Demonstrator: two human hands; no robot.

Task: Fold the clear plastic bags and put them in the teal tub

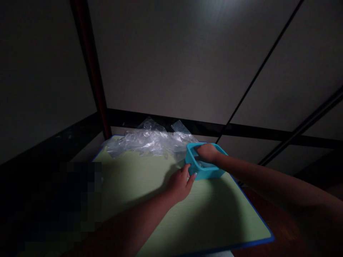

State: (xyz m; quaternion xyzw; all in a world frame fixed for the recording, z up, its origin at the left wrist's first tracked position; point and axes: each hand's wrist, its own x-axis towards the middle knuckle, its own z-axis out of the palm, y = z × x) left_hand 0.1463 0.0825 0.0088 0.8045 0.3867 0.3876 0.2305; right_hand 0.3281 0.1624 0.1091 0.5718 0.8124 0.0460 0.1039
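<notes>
A turquoise plastic basket (210, 174) stands near the right edge of the light green tabletop (150, 178). At its near left corner is my left hand (180, 182), fingers on one side and thumb on the front, gripping that corner. My right hand (207, 152) reaches over the rim and down inside. Its fingers are mostly hidden, so whether they hold anything does not show. Something pale (205, 164) lies in the basket beneath my right hand, too dark to name. Crumpled clear plastic bags (150, 139) lie along the back of the table, left of the basket.
The table has a blue edge (254, 210). Right behind it rise pale panels (166, 64) with a dark horizontal band (254, 131). A dark reddish post (92, 67) stands at the back left. The lower left is blurred out and dark.
</notes>
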